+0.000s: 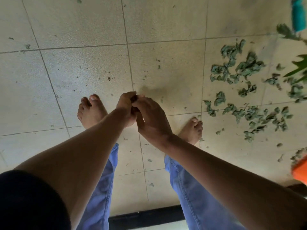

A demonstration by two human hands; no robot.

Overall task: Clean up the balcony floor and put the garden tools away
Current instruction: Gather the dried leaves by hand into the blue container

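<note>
My left hand (125, 107) and my right hand (153, 119) meet above the pale tiled balcony floor (83, 63), between my bare feet. The left fingers are curled, and the right fingers close against them. Both hands pinch a small dark scrap (134, 98), which is mostly hidden, so I cannot tell what it is. Several cut green leaves (240, 70) lie scattered on the tiles to the right, well clear of both hands. A teal tool handle (299, 15) shows blurred at the top right corner.
My left foot (91, 110) and right foot (192, 130) stand on the tiles. An orange pot (300, 170) sits at the right edge with green plant leaves (299, 67) above it. Small dark specks dot the floor. A black strip (146, 216) runs along the bottom.
</note>
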